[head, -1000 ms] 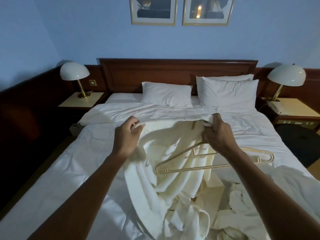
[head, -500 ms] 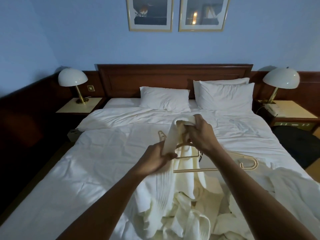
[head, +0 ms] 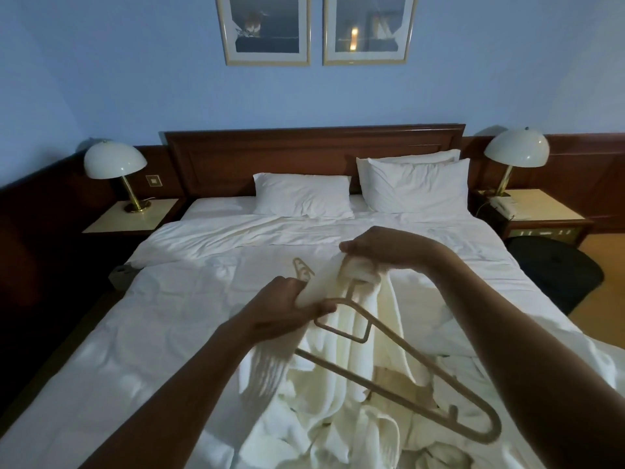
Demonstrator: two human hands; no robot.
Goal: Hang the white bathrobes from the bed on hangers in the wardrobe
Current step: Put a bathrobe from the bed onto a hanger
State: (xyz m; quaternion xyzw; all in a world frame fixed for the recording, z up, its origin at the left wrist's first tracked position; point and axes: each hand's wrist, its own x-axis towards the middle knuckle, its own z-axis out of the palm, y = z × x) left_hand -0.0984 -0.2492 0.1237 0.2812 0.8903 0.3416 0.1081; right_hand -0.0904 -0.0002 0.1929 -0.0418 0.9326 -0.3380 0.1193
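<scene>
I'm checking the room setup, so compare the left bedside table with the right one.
The right bedside table carries a telephone beside the right lamp; the left bedside table shows only the left lamp. The right lamp stands at the corner nearest the bed, the left lamp nearer the middle of the back edge. Both tables have pale tops, and both lamps have white domes on brass stems.
</scene>
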